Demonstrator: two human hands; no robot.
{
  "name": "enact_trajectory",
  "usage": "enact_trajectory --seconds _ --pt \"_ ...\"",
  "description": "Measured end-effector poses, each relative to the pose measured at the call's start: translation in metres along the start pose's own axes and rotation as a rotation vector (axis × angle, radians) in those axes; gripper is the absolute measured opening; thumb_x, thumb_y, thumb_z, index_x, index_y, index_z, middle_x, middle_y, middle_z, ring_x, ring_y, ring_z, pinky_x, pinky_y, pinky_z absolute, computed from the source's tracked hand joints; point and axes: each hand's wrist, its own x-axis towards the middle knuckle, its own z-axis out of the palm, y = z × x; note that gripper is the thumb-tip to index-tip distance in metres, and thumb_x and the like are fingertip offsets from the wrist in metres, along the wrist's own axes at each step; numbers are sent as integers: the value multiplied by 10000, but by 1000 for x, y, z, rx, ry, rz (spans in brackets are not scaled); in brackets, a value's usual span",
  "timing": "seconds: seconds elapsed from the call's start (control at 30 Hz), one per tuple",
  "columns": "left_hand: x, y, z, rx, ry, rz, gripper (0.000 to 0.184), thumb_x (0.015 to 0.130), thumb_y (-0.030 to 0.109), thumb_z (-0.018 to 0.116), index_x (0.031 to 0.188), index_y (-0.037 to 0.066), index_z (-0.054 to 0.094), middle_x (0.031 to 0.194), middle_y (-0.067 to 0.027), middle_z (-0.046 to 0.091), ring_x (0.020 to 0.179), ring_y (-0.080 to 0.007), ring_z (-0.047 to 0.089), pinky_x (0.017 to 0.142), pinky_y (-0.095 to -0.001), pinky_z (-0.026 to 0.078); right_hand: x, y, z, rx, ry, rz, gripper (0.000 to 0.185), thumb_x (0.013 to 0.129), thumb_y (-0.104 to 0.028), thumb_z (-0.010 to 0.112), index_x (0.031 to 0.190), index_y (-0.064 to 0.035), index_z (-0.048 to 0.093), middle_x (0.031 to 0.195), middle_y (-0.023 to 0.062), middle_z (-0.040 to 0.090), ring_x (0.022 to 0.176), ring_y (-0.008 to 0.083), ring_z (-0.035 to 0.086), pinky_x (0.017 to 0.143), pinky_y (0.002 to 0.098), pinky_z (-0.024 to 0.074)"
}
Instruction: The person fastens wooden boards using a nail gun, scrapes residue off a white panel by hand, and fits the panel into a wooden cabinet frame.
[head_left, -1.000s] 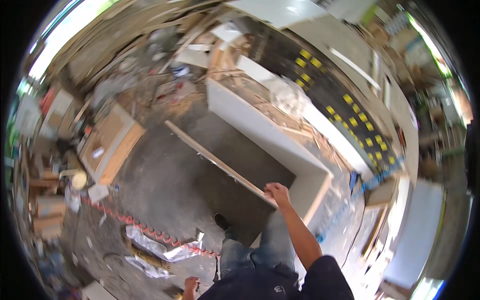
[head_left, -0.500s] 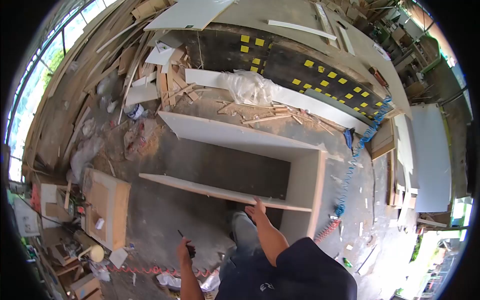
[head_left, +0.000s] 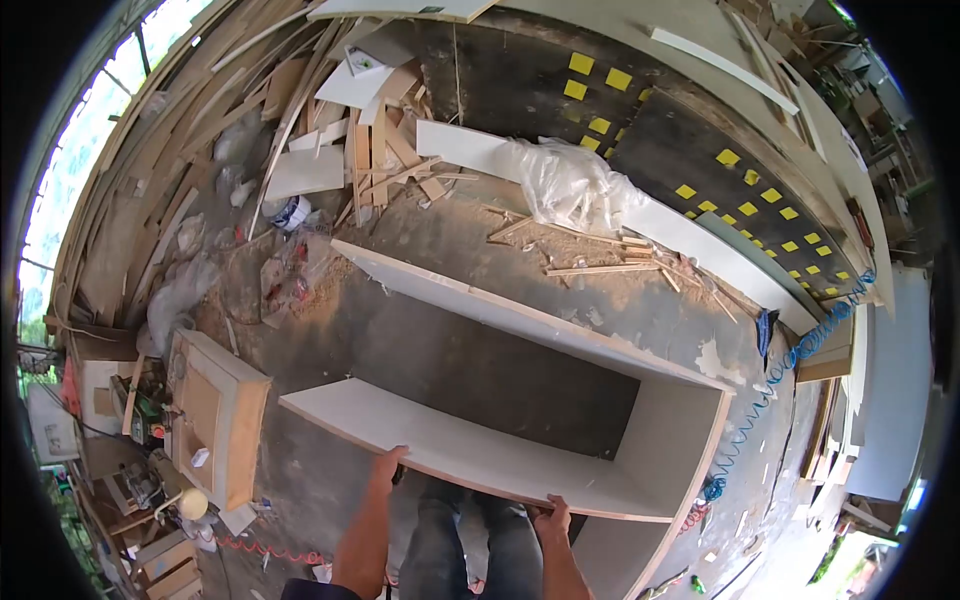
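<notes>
A white board runs left from the upright end panel of a partly built cabinet. Its near edge is gripped by my left hand around the middle, with a small dark object, too small to identify, at the fingers. Farther right, my right hand has its fingers curled on the same edge, close to the end panel. A long white panel stands behind, joined to the end panel at the far corner. Both my legs are below the board.
Wood scraps and a plastic sheet lie beyond the cabinet. A wooden box sits at left. Blue coiled hose is at right, red coiled hose at lower left. A large bench bears yellow squares on its side.
My left hand has come up from beside my body onto the board. My right hand has closed on its edge, and the board's white face is now tilted more into view.
</notes>
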Motion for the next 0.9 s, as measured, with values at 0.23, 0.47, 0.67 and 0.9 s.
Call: enact_trajectory --seconds 0.23,0.47,0.67,0.9 --pt "-30 32 8 -240 24 278 329 690 207 773 897 -22 658 738 -50 595 569 -172 552 523 -334 420 -36 -21 52 -83 -47 -187 315 758 -64 635 1043 -40 504 980 133 577 899 348 639 717 510 597" --pt "-15 112 54 -274 -25 325 333 713 207 771 876 -66 672 799 -81 636 669 -155 576 575 -325 434 -1 -59 116 -58 -133 -255 266 767 -66 627 1013 -29 533 971 114 556 884 316 618 677 467 583" --pt "10 166 100 -294 -79 339 312 725 205 769 865 -57 674 807 -80 646 701 -143 591 632 -317 449 24 -96 179 -53 -190 -305 266 807 -69 625 1024 13 496 1012 157 575 928 356 641 788 502 618" --pt "18 210 155 -279 -23 420 332 756 210 763 897 -80 685 751 -63 640 656 -144 575 589 -337 435 46 -134 209 -92 -197 -252 354 813 -83 640 1126 7 500 1060 144 588 977 334 634 819 465 615"
